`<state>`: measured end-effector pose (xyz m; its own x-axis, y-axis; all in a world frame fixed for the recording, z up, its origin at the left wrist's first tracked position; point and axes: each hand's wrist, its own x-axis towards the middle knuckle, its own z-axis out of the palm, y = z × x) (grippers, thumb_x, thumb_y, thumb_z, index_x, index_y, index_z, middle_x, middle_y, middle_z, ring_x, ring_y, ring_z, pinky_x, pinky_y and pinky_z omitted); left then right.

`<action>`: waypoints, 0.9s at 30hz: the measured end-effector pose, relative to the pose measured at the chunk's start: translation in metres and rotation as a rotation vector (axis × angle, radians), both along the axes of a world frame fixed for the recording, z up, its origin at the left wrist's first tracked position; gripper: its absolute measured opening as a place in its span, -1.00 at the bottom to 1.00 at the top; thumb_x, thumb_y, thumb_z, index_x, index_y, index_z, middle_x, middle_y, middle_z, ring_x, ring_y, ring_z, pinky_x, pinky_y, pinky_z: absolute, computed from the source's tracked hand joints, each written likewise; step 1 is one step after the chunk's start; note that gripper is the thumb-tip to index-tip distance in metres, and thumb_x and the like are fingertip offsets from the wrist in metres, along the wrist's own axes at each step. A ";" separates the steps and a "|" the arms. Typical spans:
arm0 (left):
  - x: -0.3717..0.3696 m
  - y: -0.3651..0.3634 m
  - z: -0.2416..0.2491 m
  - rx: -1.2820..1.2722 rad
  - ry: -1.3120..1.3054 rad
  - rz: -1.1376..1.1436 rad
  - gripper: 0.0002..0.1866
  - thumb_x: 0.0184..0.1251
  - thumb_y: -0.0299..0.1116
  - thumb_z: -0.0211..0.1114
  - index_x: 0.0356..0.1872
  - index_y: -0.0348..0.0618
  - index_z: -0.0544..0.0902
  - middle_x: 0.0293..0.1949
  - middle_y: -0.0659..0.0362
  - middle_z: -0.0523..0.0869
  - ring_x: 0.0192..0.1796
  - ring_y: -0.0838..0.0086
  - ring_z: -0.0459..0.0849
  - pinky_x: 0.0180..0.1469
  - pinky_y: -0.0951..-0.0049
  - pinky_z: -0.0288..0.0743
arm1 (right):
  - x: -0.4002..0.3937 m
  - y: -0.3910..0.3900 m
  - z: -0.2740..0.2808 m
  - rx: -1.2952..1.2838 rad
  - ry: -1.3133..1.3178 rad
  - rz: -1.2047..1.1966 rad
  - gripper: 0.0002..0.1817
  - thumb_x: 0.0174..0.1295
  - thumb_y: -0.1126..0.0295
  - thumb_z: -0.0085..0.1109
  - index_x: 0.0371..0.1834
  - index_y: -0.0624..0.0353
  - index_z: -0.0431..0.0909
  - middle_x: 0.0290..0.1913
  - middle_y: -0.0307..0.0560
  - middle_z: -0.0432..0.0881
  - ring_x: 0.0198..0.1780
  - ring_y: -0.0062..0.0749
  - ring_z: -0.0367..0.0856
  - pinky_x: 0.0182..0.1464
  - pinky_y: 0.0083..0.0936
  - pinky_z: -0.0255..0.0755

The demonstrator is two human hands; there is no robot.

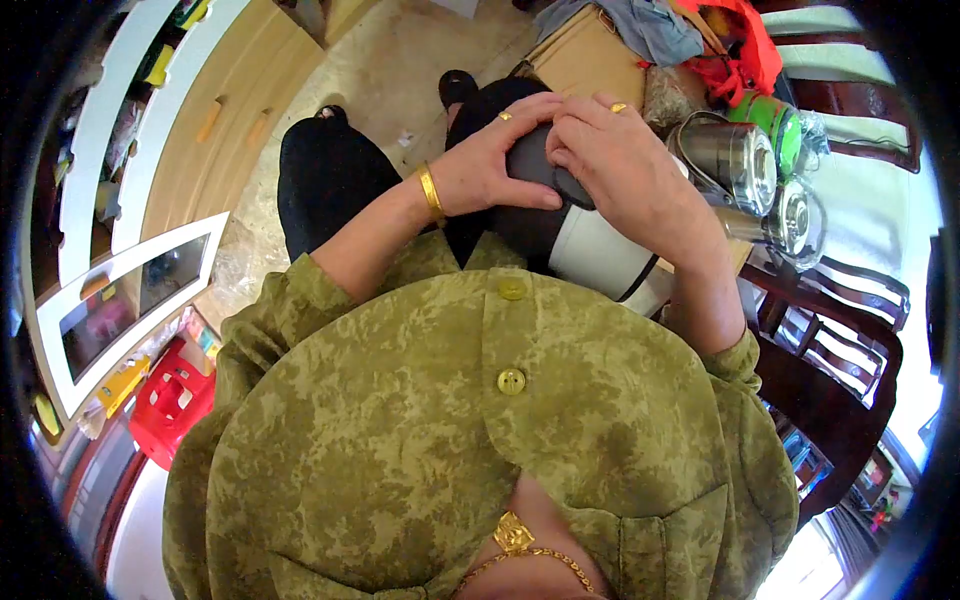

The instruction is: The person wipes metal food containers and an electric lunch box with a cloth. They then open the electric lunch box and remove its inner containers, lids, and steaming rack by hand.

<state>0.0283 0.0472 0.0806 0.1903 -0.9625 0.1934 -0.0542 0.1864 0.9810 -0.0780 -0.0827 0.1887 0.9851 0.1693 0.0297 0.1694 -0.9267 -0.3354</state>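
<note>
In the head view a dark grey rounded object (532, 160) sits over my lap, with a smaller disc-like part (572, 187) at its right side. My left hand (490, 160) wraps around its left side, thumb along the near edge and fingers over the far edge. Closed over its right side, my right hand (615, 165) has its fingers bent down onto the disc-like part. The fingertips of that hand are partly hidden. Below my right wrist is a white rounded thing (595, 245) with a black band; my forearm covers part of it.
To the right stand shiny metal containers (740, 165), a green container (775, 125) and dark wooden chairs (830, 370). A cardboard box (585, 60), a grey cloth (640, 25) and a red bag (745, 50) lie beyond. Wooden drawers (220, 110) and a red plastic stool (175, 400) are at left.
</note>
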 end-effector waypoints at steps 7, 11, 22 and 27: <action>0.003 -0.004 -0.006 -0.061 -0.058 0.026 -0.19 -0.08 -0.19 0.45 0.24 -0.14 0.25 0.28 0.06 0.22 0.34 0.27 0.15 0.36 0.34 -0.01 | -0.016 -0.023 0.002 0.351 -0.041 -0.442 -0.84 0.18 0.46 0.00 -0.20 0.23 0.48 -0.14 -0.08 0.50 -0.06 -0.27 0.46 -0.03 -0.43 0.31; 0.015 0.009 -0.011 0.057 -0.009 0.030 -0.15 -0.05 0.00 0.37 0.29 -0.03 0.22 0.32 0.06 0.17 0.39 0.28 0.08 0.39 0.29 -0.10 | -0.051 -0.038 -0.017 0.519 -0.206 -0.732 -0.67 0.18 0.33 0.09 -0.02 0.21 0.46 -0.06 -0.01 0.49 0.02 -0.31 0.45 0.11 -0.49 0.26; 0.022 0.068 0.034 0.503 0.085 0.250 -0.50 0.12 -0.41 0.29 0.12 -0.24 0.43 -0.06 0.16 0.52 -0.01 0.53 0.50 0.05 0.53 0.40 | -0.026 0.021 -0.021 0.138 -0.194 -0.420 -0.01 -0.48 -0.23 0.38 0.14 0.02 0.38 0.15 0.08 0.28 0.16 0.07 0.22 0.21 -0.07 0.07; 0.021 0.062 0.038 0.661 0.214 0.319 -0.55 0.06 -0.29 0.37 -0.06 -0.30 0.47 -0.22 0.19 0.54 -0.14 0.57 0.49 -0.04 0.57 0.40 | -0.022 0.034 -0.020 0.042 -0.158 -0.417 -0.01 -0.58 -0.09 0.47 0.13 -0.01 0.40 0.16 0.03 0.26 0.18 0.03 0.18 0.21 -0.08 0.06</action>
